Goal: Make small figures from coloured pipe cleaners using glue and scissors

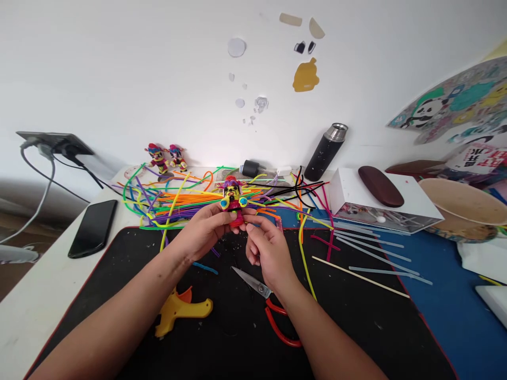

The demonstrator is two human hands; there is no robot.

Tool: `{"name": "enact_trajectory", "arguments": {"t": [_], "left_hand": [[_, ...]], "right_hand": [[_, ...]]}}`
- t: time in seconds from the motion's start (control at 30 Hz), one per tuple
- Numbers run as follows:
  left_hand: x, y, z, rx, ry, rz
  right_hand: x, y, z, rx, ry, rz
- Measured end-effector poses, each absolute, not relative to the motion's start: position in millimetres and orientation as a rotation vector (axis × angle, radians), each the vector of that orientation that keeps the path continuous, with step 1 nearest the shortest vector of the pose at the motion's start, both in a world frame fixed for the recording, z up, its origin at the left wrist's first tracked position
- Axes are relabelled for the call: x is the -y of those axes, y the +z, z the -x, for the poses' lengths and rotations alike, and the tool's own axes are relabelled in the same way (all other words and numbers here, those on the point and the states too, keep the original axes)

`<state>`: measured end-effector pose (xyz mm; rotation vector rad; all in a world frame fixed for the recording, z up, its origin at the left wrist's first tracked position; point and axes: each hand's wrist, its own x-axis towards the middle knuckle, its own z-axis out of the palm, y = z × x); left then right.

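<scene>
A small pipe-cleaner doll [232, 196] is held upright over the front edge of the pile of pipe cleaners. It has a yellow face, a red and purple top, blue-tipped arms and a magenta lower body. My left hand [209, 224] is closed around its lower left side. From the right, the bent fingers of my right hand [266, 245] pinch its lower edge; whether they also grip a loose strand is hidden. Below my hands, red-handled scissors [259, 287] lie on the black mat [237, 348]. The yellow glue gun [182, 310] is partly covered by my left forearm.
Colourful pipe cleaners [170, 203] spread along the back. Two similar dolls [158, 158] stand by the wall, near a phone [93, 228]. To the right are a black flask [325, 153], clear glue sticks [380, 253], a wooden stick [360, 276] and a white box [420, 198].
</scene>
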<state>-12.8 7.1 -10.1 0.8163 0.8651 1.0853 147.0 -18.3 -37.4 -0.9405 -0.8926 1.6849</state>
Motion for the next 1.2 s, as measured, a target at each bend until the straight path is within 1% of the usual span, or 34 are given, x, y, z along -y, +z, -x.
{"name": "enact_trajectory", "arguments": {"t": [0.73,1.0,1.2], "left_hand": [[-6.2,-14.1,8.7,-0.868,1.085,-0.814],[-2.4,-13.4,10.1,-0.910,0.967,-0.911],[-1.1,-19.9,10.5,-0.890,0.919,-0.932]], "right_hand": [[18.6,-40.2,-146.1,0.861,1.692,0.953],[19.4,-43.7,-145.6,0.883,1.764,0.860],[18.6,-47.4,-145.5,0.871,1.764,0.881]]}}
